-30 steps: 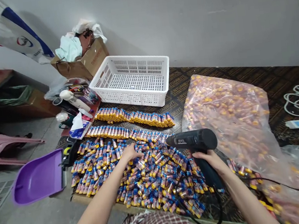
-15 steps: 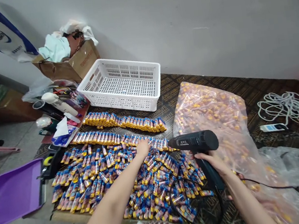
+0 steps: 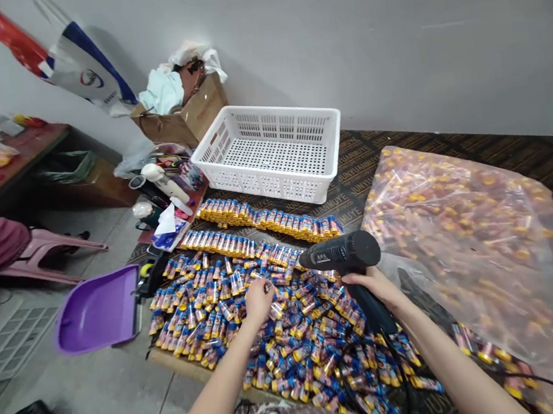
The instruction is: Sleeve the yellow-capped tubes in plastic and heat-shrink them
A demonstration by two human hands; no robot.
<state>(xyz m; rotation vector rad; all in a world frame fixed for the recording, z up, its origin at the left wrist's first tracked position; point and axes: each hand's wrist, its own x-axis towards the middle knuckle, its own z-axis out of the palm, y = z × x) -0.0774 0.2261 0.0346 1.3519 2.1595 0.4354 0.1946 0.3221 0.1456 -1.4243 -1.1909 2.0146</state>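
My right hand [image 3: 374,285] grips the handle of a black heat gun [image 3: 345,250]. Its nozzle points left, over the right end of the nearer row of small tubes [image 3: 220,243]. My left hand [image 3: 259,298] is low over a loose pile of the same tubes [image 3: 294,352], fingers bent together; what they hold, if anything, is not clear. The tubes have blue caps, yellow ends and printed sleeves. Behind the nearer row lies a second, stacked row [image 3: 268,220]. The heat gun's black cord loops over the pile in front of me.
A white plastic basket [image 3: 274,184] stands behind the rows. To the right lies a large clear bag [image 3: 463,211] of tubes. Bottles [image 3: 165,182] and a cardboard box [image 3: 204,108] are at left. On the floor are a purple dustpan [image 3: 95,313] and a pink stool [image 3: 43,252] with a person in maroon.
The view has swung left, bringing the stool and the person into sight. My left hand has drawn back from the nearer row to the pile. The heat gun has shifted left over the row's end.
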